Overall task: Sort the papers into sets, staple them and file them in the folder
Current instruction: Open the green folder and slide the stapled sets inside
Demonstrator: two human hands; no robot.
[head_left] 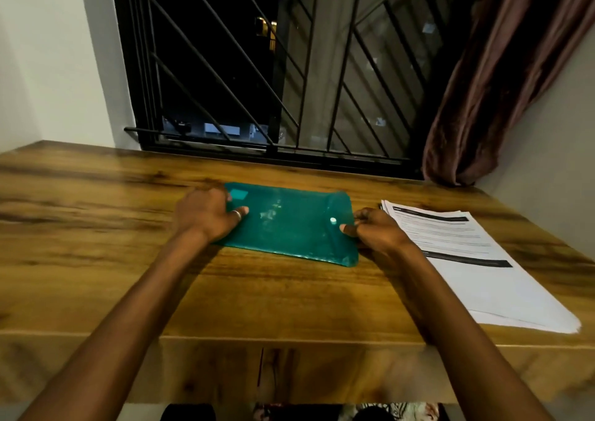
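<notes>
A teal plastic folder (289, 224) with a white snap button lies flat in the middle of the wooden desk (96, 201). My left hand (206, 213) grips its left end, thumb on top. My right hand (373, 232) pinches the folder's right edge, close to the snap button. A stack of white printed papers (476, 259) with black header bars lies on the desk just right of my right hand. No stapler is visible.
A barred window (273, 66) stands behind the desk's far edge. A brown curtain (499, 82) hangs at the back right. White walls close in on both sides. The desk's front edge runs under my forearms.
</notes>
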